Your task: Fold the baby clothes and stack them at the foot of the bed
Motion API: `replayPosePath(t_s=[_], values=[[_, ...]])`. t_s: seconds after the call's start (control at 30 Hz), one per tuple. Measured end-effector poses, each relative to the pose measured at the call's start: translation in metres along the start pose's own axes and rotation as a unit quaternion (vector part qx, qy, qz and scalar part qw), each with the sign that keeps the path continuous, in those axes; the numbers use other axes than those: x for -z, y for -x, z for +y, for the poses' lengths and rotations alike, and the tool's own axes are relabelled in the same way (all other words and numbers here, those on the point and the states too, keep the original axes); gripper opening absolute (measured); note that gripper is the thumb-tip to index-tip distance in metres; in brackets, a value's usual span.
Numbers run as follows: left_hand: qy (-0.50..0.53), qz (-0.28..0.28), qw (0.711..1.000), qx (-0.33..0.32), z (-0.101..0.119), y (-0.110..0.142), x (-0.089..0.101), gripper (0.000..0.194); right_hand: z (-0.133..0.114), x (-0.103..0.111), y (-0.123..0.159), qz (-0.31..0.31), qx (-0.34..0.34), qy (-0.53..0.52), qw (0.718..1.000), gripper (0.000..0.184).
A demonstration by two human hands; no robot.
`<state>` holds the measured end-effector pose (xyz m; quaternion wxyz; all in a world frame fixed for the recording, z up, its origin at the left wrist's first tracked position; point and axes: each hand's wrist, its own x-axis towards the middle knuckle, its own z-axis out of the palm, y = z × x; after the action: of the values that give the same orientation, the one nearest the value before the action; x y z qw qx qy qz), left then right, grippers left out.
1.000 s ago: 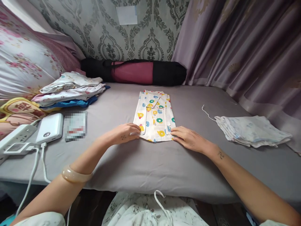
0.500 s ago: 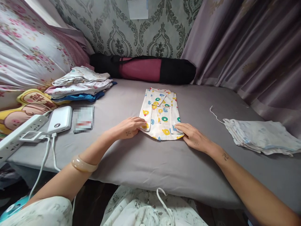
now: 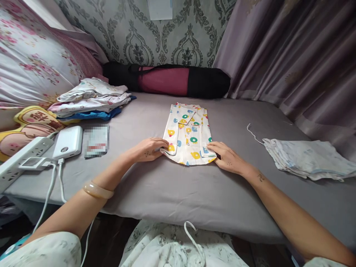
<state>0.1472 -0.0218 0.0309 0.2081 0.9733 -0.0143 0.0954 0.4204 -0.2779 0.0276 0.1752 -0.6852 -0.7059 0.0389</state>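
Observation:
A small cream garment [image 3: 188, 133] printed with coloured rings and shapes lies folded into a narrow strip on the grey bed sheet [image 3: 178, 193]. My left hand [image 3: 148, 149] pinches its near left corner, fingers curled under the cloth. My right hand [image 3: 226, 159] grips the near right corner, fingertips tucked beneath the hem. Both near corners are lifted slightly off the sheet.
A stack of folded clothes [image 3: 91, 98] sits at back left beside a floral pillow [image 3: 33, 63]. A white power bank [image 3: 68, 142], power strip [image 3: 19, 159] and cables lie left. A black and pink roll bag [image 3: 169, 79] lines the wall. Pale folded cloth [image 3: 306, 159] lies right, below purple curtains.
My fingers have slid under the garment's near corners and raised the hem a little. The view has shifted slightly.

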Motion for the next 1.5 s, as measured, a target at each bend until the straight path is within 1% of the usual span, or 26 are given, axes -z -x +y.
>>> replayPosePath(t_s=[0.1,0.17,0.33,0.4,0.5,0.6,0.77,0.93,1.03,1.1,1.23,1.33,1.37,1.43,1.5], values=[[0.001,0.005,1.0,-0.012,-0.005,-0.002,-0.001,0.032,-0.001,0.002,-0.001,-0.003,-0.013,0.002,1.0,0.043],[0.022,0.017,1.0,-0.003,-0.005,-0.006,-0.001,0.03,0.0,0.003,-0.002,-0.003,-0.016,-0.002,1.0,0.039],[0.088,0.075,0.99,0.084,-0.001,-0.015,0.003,0.032,0.01,-0.001,-0.007,0.02,-0.036,-0.031,0.999,0.03],[0.113,0.092,0.983,0.115,-0.001,-0.018,0.003,0.034,0.014,-0.003,-0.011,0.04,-0.056,-0.053,0.996,0.026],[0.147,0.116,0.969,0.16,-0.005,-0.023,0.003,0.037,0.017,-0.005,-0.017,0.063,-0.086,-0.089,0.99,0.025],[0.175,0.125,0.955,0.204,-0.007,-0.028,0.001,0.04,0.017,-0.005,-0.023,0.076,-0.124,-0.11,0.983,0.024],[0.18,0.139,0.943,0.243,-0.008,-0.035,-0.002,0.037,0.019,-0.007,-0.031,0.092,-0.193,-0.081,0.973,0.029],[0.147,0.144,0.926,0.316,-0.009,-0.038,-0.006,0.03,0.017,-0.011,-0.036,0.104,-0.246,-0.013,0.964,0.028],[0.138,0.145,0.916,0.348,-0.009,-0.038,-0.008,0.037,0.009,-0.01,-0.038,0.084,-0.286,0.029,0.954,0.024],[0.127,0.135,0.916,0.355,-0.009,-0.038,-0.009,0.041,0.004,-0.008,-0.039,0.067,-0.301,0.047,0.95,0.022],[0.102,0.121,0.924,0.348,-0.009,-0.036,-0.009,0.041,0.001,-0.003,-0.038,0.048,-0.308,0.059,0.948,0.019],[0.046,0.142,0.933,0.328,-0.011,-0.034,-0.011,0.041,0.001,0.001,-0.039,0.05,-0.317,0.071,0.944,0.02],[0.021,0.156,0.936,0.316,-0.012,-0.035,-0.012,0.04,-0.001,0.002,-0.04,0.061,-0.312,0.079,0.945,0.022],[-0.022,0.177,0.941,0.287,-0.011,-0.04,-0.015,0.037,-0.007,0.002,-0.045,0.085,-0.272,0.09,0.954,0.034],[-0.046,0.17,0.952,0.251,-0.007,-0.051,-0.018,0.039,-0.015,-0.001,-0.056,0.08,-0.216,0.083,0.97,0.046]])
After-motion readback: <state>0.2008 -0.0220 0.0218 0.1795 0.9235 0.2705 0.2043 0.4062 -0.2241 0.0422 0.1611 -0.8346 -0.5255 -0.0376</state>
